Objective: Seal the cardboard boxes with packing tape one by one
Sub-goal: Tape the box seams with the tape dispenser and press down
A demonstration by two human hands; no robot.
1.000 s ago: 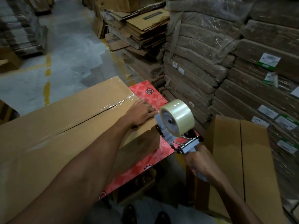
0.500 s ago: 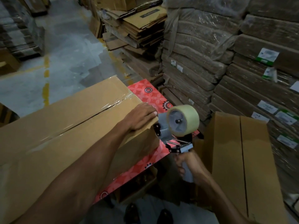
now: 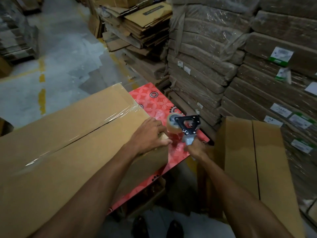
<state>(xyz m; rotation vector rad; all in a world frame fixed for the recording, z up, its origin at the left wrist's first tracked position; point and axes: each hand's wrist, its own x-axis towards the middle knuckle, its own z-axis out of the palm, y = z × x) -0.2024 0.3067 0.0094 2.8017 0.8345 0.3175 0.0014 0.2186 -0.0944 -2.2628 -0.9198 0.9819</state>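
A long brown cardboard box [image 3: 65, 140] lies on a table with a red flowered cover [image 3: 157, 103]. Clear tape runs along its top seam, shiny near the far end. My left hand [image 3: 149, 134] presses flat on the box's right end corner. My right hand [image 3: 195, 148] grips the grey handle of a tape dispenser [image 3: 187, 126], whose clear tape roll [image 3: 173, 122] sits just beyond the box's end, close to my left fingers. A second box [image 3: 253, 160] with an untaped seam stands to the right.
Tall stacks of plastic-wrapped flat cartons [image 3: 214, 57] with white labels rise on the right. Loose flattened cardboard [image 3: 140, 24] is piled behind the table. The grey concrete floor [image 3: 60, 57] has yellow dashed marks at left. My shoes [image 3: 173, 227] show below the table edge.
My right hand has swung the dispenser up and in toward the box's end, turning it so its black frame faces up. My left hand stays pressed on the box corner.
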